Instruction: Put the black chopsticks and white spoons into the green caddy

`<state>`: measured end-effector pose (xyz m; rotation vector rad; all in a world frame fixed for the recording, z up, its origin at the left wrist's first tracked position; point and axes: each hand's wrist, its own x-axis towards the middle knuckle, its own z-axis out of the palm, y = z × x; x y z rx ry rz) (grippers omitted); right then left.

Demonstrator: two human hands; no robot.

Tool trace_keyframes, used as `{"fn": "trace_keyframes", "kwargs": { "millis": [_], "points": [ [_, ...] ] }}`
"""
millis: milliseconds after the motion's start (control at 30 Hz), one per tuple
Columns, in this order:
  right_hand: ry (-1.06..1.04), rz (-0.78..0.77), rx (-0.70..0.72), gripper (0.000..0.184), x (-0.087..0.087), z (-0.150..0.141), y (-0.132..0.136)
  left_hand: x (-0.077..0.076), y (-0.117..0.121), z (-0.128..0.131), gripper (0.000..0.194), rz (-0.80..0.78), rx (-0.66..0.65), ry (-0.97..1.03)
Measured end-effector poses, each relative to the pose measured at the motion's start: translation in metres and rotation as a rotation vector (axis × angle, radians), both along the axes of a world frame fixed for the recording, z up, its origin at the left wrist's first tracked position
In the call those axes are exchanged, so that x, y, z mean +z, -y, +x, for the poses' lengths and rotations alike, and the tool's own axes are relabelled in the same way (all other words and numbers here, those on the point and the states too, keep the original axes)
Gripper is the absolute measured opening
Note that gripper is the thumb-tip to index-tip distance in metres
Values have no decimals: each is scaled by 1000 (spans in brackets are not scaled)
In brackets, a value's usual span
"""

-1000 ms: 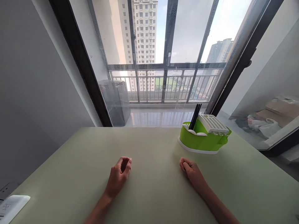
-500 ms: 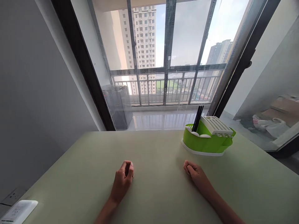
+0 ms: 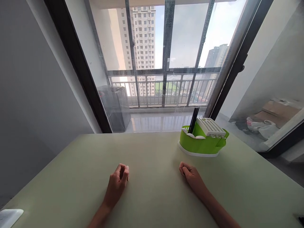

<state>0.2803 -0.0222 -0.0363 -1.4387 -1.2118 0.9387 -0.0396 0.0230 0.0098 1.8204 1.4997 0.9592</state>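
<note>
My left hand (image 3: 117, 180) rests on the pale green table (image 3: 152, 202), its fingers curled into a loose fist with a hollow inside and nothing visible in it. On the right, my right hand (image 3: 190, 175) lies closed in a fist, thumb over the fingers, and I see nothing in it. Just beyond the right hand stands a green utensil holder (image 3: 201, 144) with a white base and a white slotted block (image 3: 211, 127). Several black chopsticks (image 3: 193, 120) lean upright in its left part. Neither hand touches the holder.
A white device (image 3: 10, 218) is cut off at the table's lower left. At the right edge a small dark object (image 3: 301, 219) is partly in view. Behind the table are a dark door frame (image 3: 78, 68), a covered grey appliance (image 3: 116, 107) and plastic bags (image 3: 263, 127).
The view has turned slightly right, so everything sits further left in the picture. A dark object has come in at the right edge. Both hands keep their pose on the table.
</note>
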Motion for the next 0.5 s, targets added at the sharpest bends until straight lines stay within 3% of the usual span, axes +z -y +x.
{"fn": "trace_keyframes", "kwargs": {
  "millis": [267,500],
  "points": [
    [-24,-2,-10,21,0,1,-1,0,0,2,35,32,-10,-70],
    [-76,-12,-39,19,1,5,-1,-1,0,3,47,53,-20,-169]
  ]
}}
